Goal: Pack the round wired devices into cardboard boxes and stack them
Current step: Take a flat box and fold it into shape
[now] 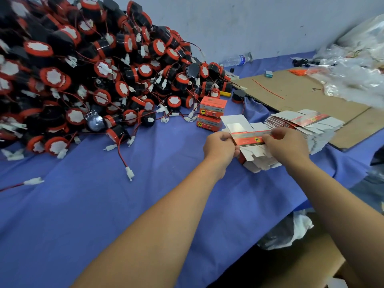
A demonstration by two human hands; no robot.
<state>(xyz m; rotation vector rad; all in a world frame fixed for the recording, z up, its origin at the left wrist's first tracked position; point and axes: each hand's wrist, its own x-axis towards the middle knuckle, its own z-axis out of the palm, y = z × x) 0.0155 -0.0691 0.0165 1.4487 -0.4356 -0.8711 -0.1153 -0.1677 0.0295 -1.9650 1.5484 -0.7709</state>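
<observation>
closed boxes (213, 104) (208, 124): 2 | water bottle (236, 60): 1 | cardboard sheet (299, 92): 1

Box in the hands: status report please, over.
Left grip and right grip pinch one box, flaps open, not yet packed. Two closed boxes stacked beside device pile. Nothing in the way.

Blue-clothed table (145, 204) carries device pile (83, 80), stacked boxes (212, 113), flat cartons (311, 125), cardboard (291, 90).
</observation>
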